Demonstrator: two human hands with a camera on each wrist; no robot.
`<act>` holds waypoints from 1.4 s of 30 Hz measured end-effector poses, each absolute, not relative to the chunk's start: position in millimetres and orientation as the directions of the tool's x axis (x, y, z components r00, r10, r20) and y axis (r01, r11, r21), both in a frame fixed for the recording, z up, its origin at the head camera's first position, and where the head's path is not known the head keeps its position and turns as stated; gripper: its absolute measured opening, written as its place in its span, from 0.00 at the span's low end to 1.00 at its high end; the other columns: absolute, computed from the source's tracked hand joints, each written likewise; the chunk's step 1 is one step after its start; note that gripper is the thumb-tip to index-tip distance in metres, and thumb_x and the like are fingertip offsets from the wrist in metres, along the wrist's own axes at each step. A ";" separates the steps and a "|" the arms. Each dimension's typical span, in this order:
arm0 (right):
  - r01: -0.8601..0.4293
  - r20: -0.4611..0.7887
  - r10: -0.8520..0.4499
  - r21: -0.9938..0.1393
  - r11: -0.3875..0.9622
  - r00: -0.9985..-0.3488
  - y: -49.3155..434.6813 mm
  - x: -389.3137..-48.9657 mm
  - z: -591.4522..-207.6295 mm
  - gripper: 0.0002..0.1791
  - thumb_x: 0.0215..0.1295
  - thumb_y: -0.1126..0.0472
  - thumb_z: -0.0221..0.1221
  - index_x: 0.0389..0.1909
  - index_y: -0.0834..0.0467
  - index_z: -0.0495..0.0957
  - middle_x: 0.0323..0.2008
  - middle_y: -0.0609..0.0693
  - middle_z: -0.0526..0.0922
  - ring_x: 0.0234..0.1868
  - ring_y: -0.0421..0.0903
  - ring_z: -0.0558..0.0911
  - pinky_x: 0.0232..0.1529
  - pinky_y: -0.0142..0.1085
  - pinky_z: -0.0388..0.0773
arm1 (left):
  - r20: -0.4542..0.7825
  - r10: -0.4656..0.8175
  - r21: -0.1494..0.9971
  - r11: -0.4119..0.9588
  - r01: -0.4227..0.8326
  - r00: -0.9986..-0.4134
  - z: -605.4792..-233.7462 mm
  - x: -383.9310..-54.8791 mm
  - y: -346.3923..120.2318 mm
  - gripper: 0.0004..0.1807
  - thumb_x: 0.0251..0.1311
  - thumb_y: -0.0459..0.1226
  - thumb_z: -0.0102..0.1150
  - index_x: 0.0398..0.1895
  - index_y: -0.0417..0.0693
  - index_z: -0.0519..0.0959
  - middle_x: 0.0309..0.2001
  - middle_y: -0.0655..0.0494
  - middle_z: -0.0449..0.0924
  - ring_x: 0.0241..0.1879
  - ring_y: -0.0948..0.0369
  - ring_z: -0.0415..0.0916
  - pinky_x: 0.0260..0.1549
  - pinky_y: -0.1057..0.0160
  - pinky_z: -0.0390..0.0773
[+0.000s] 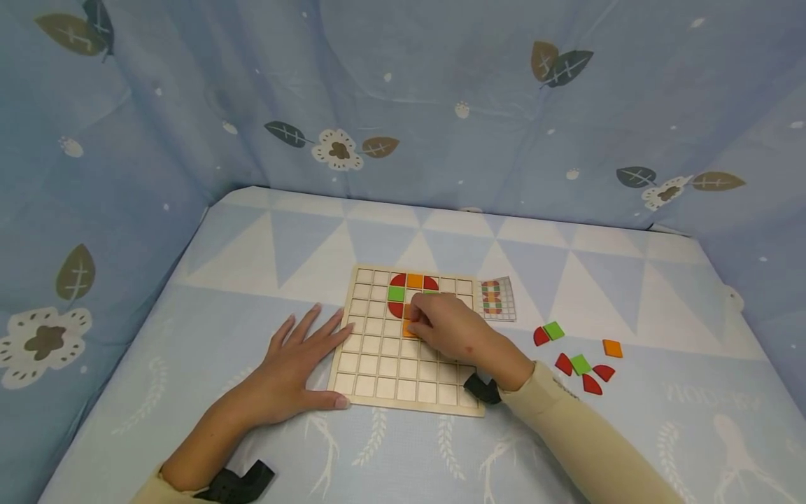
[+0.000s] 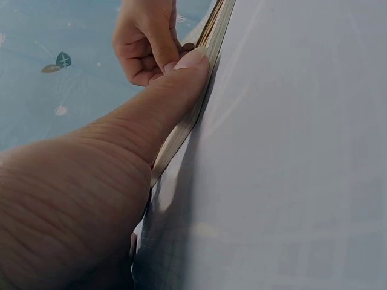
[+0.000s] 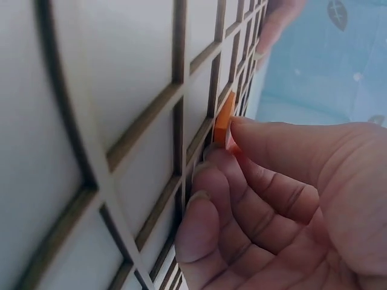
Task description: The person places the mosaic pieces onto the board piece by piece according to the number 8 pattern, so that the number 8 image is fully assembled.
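A wooden grid board [image 1: 386,365] lies on the table. My left hand [image 1: 291,374] is spread flat along its left side, fingertips and thumb touching the edge. Over the middle of the board, my right hand [image 1: 458,330] pinches an orange square tile [image 3: 223,119] between thumb and fingers, at one of the cells. In the upper cells sit red quarter-round tiles [image 1: 396,309], a green square tile [image 1: 396,293] and another orange square tile [image 1: 415,281]. My right hand hides part of this pattern in the head view.
A small pattern card [image 1: 499,299] lies against the board's right edge. Farther right are several loose tiles: red quarter-rounds [image 1: 592,384], green squares [image 1: 554,330] and an orange square [image 1: 612,348]. A patterned cloth curtain [image 1: 441,105] hangs behind the table.
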State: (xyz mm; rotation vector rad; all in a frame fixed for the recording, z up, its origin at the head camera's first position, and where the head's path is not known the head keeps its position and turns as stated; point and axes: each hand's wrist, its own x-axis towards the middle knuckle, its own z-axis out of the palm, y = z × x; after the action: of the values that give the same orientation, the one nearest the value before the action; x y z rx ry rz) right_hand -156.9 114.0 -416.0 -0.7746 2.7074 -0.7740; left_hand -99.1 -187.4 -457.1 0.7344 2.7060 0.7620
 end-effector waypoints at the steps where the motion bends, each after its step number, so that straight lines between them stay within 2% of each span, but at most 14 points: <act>1: -0.434 -0.057 -0.547 -0.541 0.720 -0.835 113.6 -156.7 -416.7 0.06 0.73 0.63 0.65 0.35 0.53 0.79 0.28 0.41 0.78 0.28 0.39 0.75 0.33 0.35 0.75 | -0.088 0.525 0.543 0.738 0.401 -0.847 -456.9 -99.0 -187.7 0.61 0.48 0.69 0.73 0.84 0.63 0.58 0.85 0.58 0.45 0.83 0.47 0.28 0.74 0.35 0.29; 10: -0.434 -0.042 -0.533 -0.528 0.730 -0.845 122.2 -149.5 -415.8 0.04 0.73 0.61 0.65 0.36 0.52 0.82 0.31 0.41 0.79 0.31 0.40 0.75 0.37 0.37 0.77 | -0.098 0.524 0.543 0.741 0.396 -0.846 -457.0 -99.4 -185.1 0.61 0.48 0.69 0.73 0.84 0.63 0.58 0.85 0.60 0.45 0.83 0.48 0.27 0.74 0.36 0.29; 14: -0.379 -0.052 -0.480 -0.541 0.751 -0.876 149.7 -136.4 -412.6 0.03 0.73 0.59 0.65 0.38 0.53 0.82 0.33 0.41 0.79 0.33 0.41 0.75 0.39 0.39 0.77 | -0.103 0.525 0.547 0.740 0.393 -0.845 -456.3 -99.3 -182.9 0.61 0.48 0.68 0.74 0.84 0.63 0.58 0.85 0.60 0.45 0.83 0.48 0.27 0.74 0.36 0.29; 18: -0.331 -0.041 -0.415 -0.533 0.779 -0.909 188.7 -121.9 -412.2 0.02 0.71 0.62 0.66 0.40 0.55 0.83 0.33 0.41 0.79 0.34 0.41 0.75 0.38 0.38 0.76 | -0.107 0.522 0.544 0.743 0.389 -0.846 -455.2 -99.2 -182.4 0.61 0.47 0.67 0.75 0.84 0.63 0.57 0.85 0.59 0.44 0.83 0.48 0.27 0.74 0.37 0.29; 24: -0.277 -0.052 -0.330 -0.431 0.859 -0.943 245.4 -108.0 -407.6 0.10 0.69 0.67 0.65 0.49 0.59 0.84 0.37 0.44 0.80 0.35 0.41 0.75 0.38 0.42 0.77 | -0.110 0.518 0.541 0.747 0.386 -0.848 -454.5 -99.0 -184.1 0.61 0.47 0.67 0.74 0.84 0.63 0.57 0.85 0.59 0.44 0.83 0.48 0.27 0.74 0.36 0.29; 28: -0.316 -0.029 -0.347 -0.343 0.885 -0.938 272.4 -103.8 -411.5 0.15 0.66 0.70 0.65 0.53 0.60 0.84 0.39 0.46 0.77 0.36 0.42 0.74 0.38 0.42 0.76 | -0.107 0.517 0.551 0.742 0.382 -0.849 -453.5 -98.1 -185.7 0.61 0.48 0.67 0.75 0.84 0.63 0.57 0.85 0.59 0.44 0.83 0.47 0.27 0.74 0.36 0.29; 35: -0.358 0.031 -0.371 -0.347 0.867 -0.928 283.8 -101.8 -414.3 0.17 0.63 0.76 0.65 0.53 0.65 0.82 0.44 0.53 0.78 0.37 0.43 0.76 0.37 0.41 0.78 | -0.108 0.521 0.557 0.737 0.382 -0.847 -453.6 -98.8 -186.3 0.61 0.49 0.67 0.74 0.84 0.63 0.57 0.85 0.59 0.44 0.83 0.48 0.26 0.74 0.37 0.28; 39: -0.288 0.008 -0.304 -0.347 0.893 -0.953 286.9 -101.3 -411.9 0.16 0.64 0.74 0.65 0.53 0.66 0.81 0.48 0.57 0.78 0.38 0.46 0.79 0.37 0.43 0.79 | -0.113 0.520 0.557 0.739 0.379 -0.847 -453.9 -99.5 -185.1 0.60 0.49 0.66 0.74 0.85 0.63 0.57 0.85 0.60 0.43 0.83 0.49 0.26 0.74 0.37 0.27; 42: -0.198 -0.057 -0.230 -0.341 0.919 -0.972 289.0 -102.7 -409.8 0.15 0.65 0.73 0.64 0.53 0.66 0.81 0.47 0.57 0.78 0.37 0.49 0.79 0.38 0.45 0.79 | -0.113 0.516 0.555 0.741 0.377 -0.849 -453.4 -99.1 -184.4 0.60 0.49 0.66 0.74 0.84 0.64 0.57 0.85 0.60 0.44 0.83 0.49 0.26 0.74 0.37 0.28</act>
State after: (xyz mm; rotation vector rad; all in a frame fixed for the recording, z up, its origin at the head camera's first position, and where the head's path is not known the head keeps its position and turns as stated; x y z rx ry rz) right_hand -102.7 289.0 -409.8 -0.3333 2.9831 -0.5156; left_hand -99.1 -184.4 -453.4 0.7025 2.6834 0.7728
